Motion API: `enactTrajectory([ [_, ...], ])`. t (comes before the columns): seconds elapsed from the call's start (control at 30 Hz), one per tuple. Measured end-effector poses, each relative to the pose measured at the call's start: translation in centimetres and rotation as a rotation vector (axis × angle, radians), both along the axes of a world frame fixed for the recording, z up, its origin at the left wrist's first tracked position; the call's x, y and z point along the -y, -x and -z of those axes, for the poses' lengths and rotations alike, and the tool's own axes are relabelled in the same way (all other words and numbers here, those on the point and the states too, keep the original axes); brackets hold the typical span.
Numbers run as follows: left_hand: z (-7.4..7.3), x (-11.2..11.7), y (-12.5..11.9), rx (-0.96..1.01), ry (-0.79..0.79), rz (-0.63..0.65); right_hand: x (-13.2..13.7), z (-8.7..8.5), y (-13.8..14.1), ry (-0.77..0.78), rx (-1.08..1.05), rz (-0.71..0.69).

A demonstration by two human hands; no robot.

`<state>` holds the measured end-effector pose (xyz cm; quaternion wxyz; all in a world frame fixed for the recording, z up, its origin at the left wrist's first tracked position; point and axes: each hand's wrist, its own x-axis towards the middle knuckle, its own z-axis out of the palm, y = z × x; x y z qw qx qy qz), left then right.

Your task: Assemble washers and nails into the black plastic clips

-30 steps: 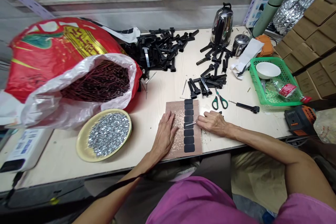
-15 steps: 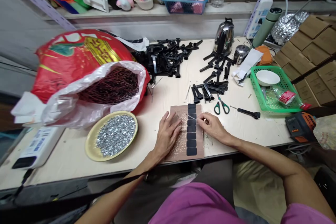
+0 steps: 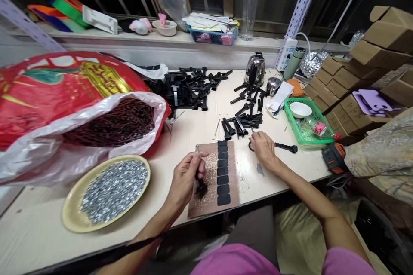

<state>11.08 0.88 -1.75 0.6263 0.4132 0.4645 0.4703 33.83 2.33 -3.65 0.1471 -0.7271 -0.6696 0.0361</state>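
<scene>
My left hand [image 3: 189, 172] is closed round a short black piece [image 3: 200, 188]. The piece's lower end is blurred, and a silvery tip [image 3: 197, 148] sticks out above my fingers. Beneath it lies a brown board [image 3: 213, 210] sprinkled with pale crumbs. Down the board's right side runs a column of black rounded rectangles [image 3: 223, 179]. To the right of the board, my right hand [image 3: 263, 148] has its fingers closed over the scissors [image 3: 250, 146], which it mostly covers. A black tool [image 3: 286, 147] lies just beyond that hand.
Black plastic parts [image 3: 190, 88] lie heaped at the back, with a smaller pile [image 3: 241, 123] nearer. At left are a red sack [image 3: 64, 73] of thin dark rods and a yellow bowl [image 3: 69, 217] of small metal pieces. A green basket [image 3: 292, 131] and cardboard boxes [image 3: 346, 81] stand right.
My left hand has risen from lying flat on the board and now grips a black piece. My right hand has left the column of rectangles for the scissors. The view has shifted.
</scene>
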Motion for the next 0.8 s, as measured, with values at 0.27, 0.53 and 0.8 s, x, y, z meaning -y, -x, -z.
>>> enactTrajectory([
  [0.27, -0.2, 0.1, -1.2, -0.088, 0.015, 0.196, -1.5, 1.9, -1.8, 0.161, 0.203, 0.03],
  [0.53, -0.4, -0.3, -0.2, -0.163, -0.105, 0.176, 0.3, 0.9, -4.7, 0.173, -0.246, 0.072],
  [0.8, -0.3, -0.6, 0.4, -0.223, -0.185, 0.167, 5.4, -0.7, -1.9, 0.283, -1.466, -0.156],
])
